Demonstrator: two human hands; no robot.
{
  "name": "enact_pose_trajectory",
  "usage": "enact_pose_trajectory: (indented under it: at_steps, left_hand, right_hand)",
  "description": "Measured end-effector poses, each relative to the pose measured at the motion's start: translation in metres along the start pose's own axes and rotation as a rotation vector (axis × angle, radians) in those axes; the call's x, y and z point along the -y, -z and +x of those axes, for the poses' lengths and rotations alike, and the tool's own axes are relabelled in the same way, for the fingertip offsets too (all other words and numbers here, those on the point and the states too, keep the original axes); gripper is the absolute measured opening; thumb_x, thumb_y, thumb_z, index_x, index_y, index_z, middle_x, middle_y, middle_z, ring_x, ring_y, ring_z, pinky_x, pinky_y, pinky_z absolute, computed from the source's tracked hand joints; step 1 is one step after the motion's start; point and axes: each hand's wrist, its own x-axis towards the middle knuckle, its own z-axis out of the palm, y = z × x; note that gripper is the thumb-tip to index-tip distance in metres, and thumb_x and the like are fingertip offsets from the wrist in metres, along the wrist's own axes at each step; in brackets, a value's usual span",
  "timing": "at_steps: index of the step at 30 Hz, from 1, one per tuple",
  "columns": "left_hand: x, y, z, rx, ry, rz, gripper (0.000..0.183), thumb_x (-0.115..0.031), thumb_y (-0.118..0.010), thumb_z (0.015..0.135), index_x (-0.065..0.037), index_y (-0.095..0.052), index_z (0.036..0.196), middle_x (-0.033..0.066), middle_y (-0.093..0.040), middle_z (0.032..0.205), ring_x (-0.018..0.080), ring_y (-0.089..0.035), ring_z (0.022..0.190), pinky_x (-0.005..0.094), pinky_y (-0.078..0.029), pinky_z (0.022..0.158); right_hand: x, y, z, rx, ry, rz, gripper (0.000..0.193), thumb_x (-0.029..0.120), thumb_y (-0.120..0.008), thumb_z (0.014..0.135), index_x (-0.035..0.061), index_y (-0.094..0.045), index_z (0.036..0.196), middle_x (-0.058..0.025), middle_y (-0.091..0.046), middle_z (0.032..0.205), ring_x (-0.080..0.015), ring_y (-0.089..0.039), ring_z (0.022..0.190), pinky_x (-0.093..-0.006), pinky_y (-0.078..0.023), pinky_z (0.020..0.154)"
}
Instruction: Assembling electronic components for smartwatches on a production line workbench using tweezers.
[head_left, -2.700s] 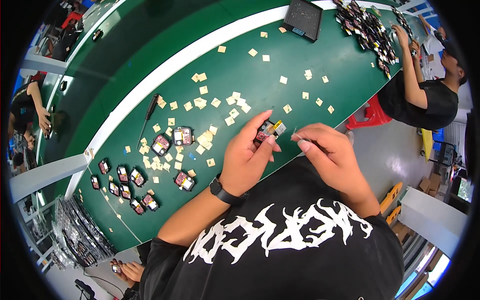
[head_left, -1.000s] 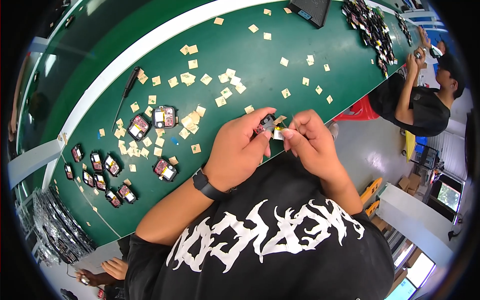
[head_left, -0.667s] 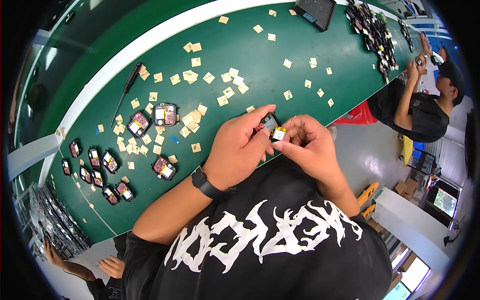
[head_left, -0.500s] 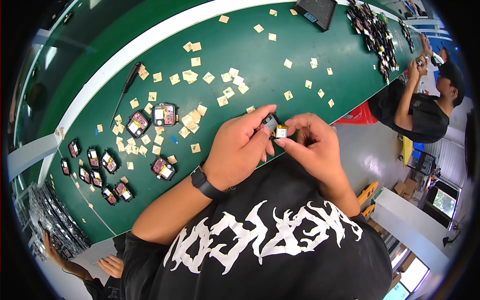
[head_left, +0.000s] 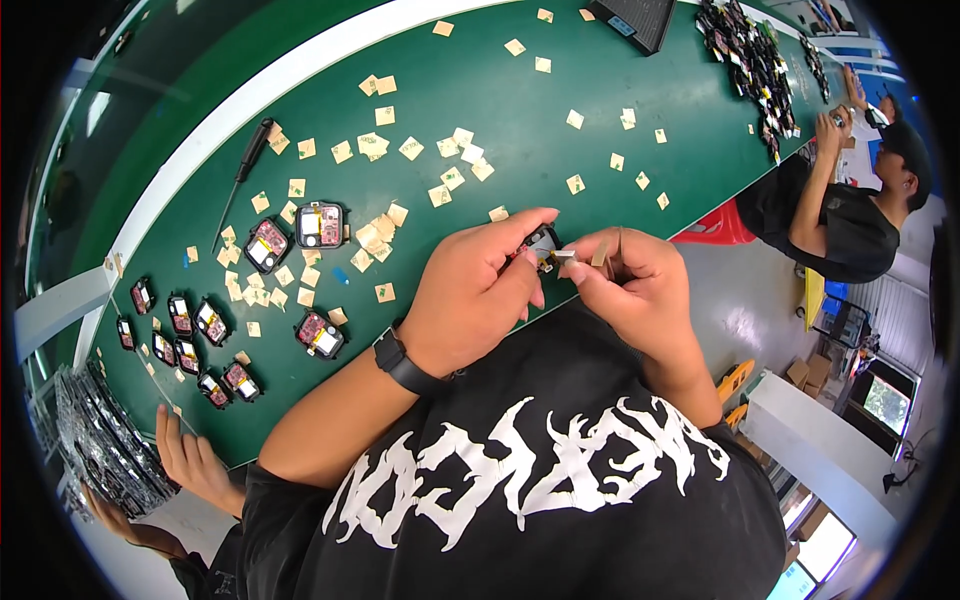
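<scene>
The left hand (head_left: 478, 298) grips a small square black electronic module (head_left: 541, 245) above the green desk (head_left: 520, 100); the right hand (head_left: 632, 283) pinches a tan paper backing strip (head_left: 600, 252) beside it.

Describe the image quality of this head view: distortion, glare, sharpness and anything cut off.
Head view: strong fisheye, so the white edge strip of the green table bows and black corners ring the picture; soft glare on the far dark-green surface upper left; even light, faint shadows; left hand and right hand on the small black module fairly sharp; rim detail smeared.
</scene>
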Motion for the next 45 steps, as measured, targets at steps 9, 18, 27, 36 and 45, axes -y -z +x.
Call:
enact_pose_trajectory:
  at_steps: [9,18,27,36,45]
  left_hand:
    - [0.003,-0.003,0.001,-0.048,-0.128,0.159,0.038,-0.001,-0.046,0.099,0.002,-0.057,0.135,0.007,-0.064,0.089,0.0104,-0.064,0.073,0.0245,-0.053,0.062]
    - [0.011,-0.004,-0.001,-0.026,-0.254,0.28,0.045,0.0,-0.048,0.097,0.001,-0.049,0.142,0.0114,-0.064,0.097,0.0142,-0.066,0.077,0.0274,-0.055,0.067]
    - [0.013,0.001,-0.001,0.082,-0.283,0.237,0.045,-0.001,-0.049,0.097,0.002,-0.049,0.142,0.0111,-0.064,0.095,0.0139,-0.063,0.073,0.0282,-0.054,0.069]
    - [0.005,0.001,0.0,0.065,-0.203,0.234,0.046,-0.004,-0.051,0.097,0.004,-0.046,0.143,0.0074,-0.065,0.087,0.0108,-0.06,0.071,0.0249,-0.051,0.067]
    - [0.002,-0.005,0.003,-0.025,-0.028,0.112,0.045,-0.005,-0.053,0.1,0.001,-0.047,0.144,0.0039,-0.062,0.089,0.0077,-0.06,0.074,0.0218,-0.05,0.065]
  right_hand:
    - [0.003,-0.006,0.008,-0.051,0.334,-0.435,0.014,0.0,-0.074,0.08,-0.0011,-0.073,0.095,-0.0089,-0.07,0.084,-0.0125,-0.059,0.06,-0.0253,-0.046,0.053]
    - [-0.001,-0.008,0.008,0.004,0.045,-0.181,0.009,0.002,-0.075,0.086,-0.0013,-0.073,0.094,-0.0059,-0.067,0.08,-0.0092,-0.059,0.067,-0.0255,-0.045,0.058]
    - [-0.002,-0.005,0.027,-0.005,-0.189,0.354,0.018,-0.003,-0.079,0.083,-0.0014,-0.061,0.085,-0.0003,-0.062,0.08,-0.0048,-0.057,0.069,-0.0189,-0.045,0.06]
    - [-0.002,-0.002,0.034,0.093,-0.254,0.225,0.018,0.004,-0.079,0.084,-0.0004,-0.063,0.081,0.001,-0.062,0.071,-0.0029,-0.053,0.063,-0.0186,-0.042,0.057]
    - [0.0,0.007,0.027,0.097,-0.292,0.213,0.015,0.011,-0.074,0.09,-0.0016,-0.069,0.096,0.0032,-0.064,0.078,-0.0009,-0.053,0.071,-0.0182,-0.042,0.062]
